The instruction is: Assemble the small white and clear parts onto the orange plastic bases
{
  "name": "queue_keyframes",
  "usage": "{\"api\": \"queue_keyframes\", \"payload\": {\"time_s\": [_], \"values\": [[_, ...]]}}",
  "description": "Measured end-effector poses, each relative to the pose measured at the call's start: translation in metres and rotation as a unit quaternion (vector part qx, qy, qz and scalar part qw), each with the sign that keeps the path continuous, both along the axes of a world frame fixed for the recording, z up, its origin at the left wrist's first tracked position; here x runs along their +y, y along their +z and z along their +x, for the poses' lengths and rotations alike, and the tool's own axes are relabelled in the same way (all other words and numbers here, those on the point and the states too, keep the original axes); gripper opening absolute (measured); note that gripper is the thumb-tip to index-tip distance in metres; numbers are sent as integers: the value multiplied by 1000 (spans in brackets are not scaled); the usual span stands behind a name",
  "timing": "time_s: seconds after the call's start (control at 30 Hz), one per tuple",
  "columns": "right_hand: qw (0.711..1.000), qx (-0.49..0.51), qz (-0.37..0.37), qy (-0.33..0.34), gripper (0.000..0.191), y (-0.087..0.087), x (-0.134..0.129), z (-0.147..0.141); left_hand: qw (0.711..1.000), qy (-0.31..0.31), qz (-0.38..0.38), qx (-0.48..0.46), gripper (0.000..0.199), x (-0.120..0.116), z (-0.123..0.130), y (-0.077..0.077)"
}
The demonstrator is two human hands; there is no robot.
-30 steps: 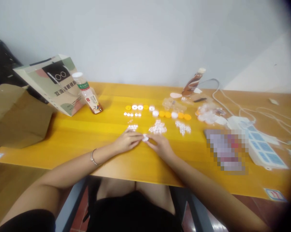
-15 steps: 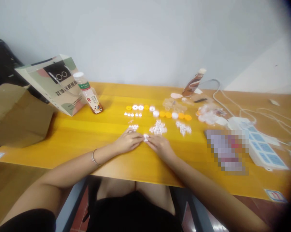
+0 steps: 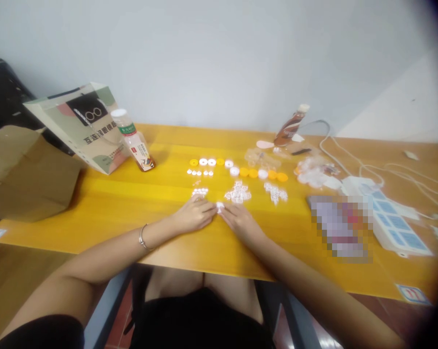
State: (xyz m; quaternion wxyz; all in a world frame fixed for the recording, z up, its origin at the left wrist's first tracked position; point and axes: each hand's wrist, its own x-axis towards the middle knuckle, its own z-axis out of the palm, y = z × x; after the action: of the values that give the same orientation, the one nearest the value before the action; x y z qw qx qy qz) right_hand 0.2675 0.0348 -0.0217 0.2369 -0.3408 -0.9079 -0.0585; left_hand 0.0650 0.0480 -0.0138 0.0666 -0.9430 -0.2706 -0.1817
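Between the fingertips of my left hand (image 3: 195,214) and my right hand (image 3: 242,220) sits a small white piece (image 3: 219,208), pinched from both sides just above the table or on it. Its exact kind is too small to tell. Just beyond my left fingers lie small white round pieces (image 3: 200,191). Two clusters of white openwork pieces, one in the middle (image 3: 238,192) and one farther right (image 3: 276,192), lie beyond my right hand. Farther back runs a row of yellow discs (image 3: 253,173) and white discs (image 3: 212,162), with smaller white pieces (image 3: 194,172) in front at left.
A paper gift bag (image 3: 91,133), a cardboard box (image 3: 26,174) and a drink bottle (image 3: 134,143) stand at left. At right are a brown bottle (image 3: 290,127), plastic bags (image 3: 313,170), a pixelated flat object (image 3: 338,225), a power strip (image 3: 389,215) and white cables (image 3: 371,167).
Hardly anything differs. My left fingers have shifted slightly, and both hands stay at the small white piece.
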Motion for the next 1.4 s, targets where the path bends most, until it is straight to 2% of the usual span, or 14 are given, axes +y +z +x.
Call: {"api": "queue_keyframes", "payload": {"time_s": [0.07,0.2,0.3,0.5,0.6,0.7,0.77,0.9,1.0,1.07,1.23,1.4], "values": [[1000,14,-11,-3,26,0,0,-1,999,19,-25,-33,24,0,3,0],[998,44,-33,-11,25,-2,0,-2,982,101,-113,-110,23,3,12,0],[997,57,-45,-11,24,-4,1,-2,971,139,-147,-127,20,5,19,0],[992,107,-73,-12,20,-6,5,-2,975,144,-132,-105,19,6,21,-2],[978,177,-110,-9,16,-4,7,-3,982,134,-96,-95,21,6,17,0],[938,290,-186,-23,14,0,9,-7,986,126,-46,-102,22,7,14,4],[891,370,-263,-35,13,3,10,-11,986,123,-11,-110,21,8,12,8],[773,480,-414,-37,13,8,13,-19,984,116,36,-131,18,11,9,12],[720,523,-455,-37,16,11,17,-22,981,114,50,-148,17,14,7,12],[708,529,-467,-34,20,13,21,-24,979,115,52,-159,16,15,6,11],[708,528,-469,-33,23,17,29,-26,973,120,33,-196,16,18,4,12],[721,526,-447,-71,27,17,30,-17,965,139,-45,-220,19,30,-21,22]]}}
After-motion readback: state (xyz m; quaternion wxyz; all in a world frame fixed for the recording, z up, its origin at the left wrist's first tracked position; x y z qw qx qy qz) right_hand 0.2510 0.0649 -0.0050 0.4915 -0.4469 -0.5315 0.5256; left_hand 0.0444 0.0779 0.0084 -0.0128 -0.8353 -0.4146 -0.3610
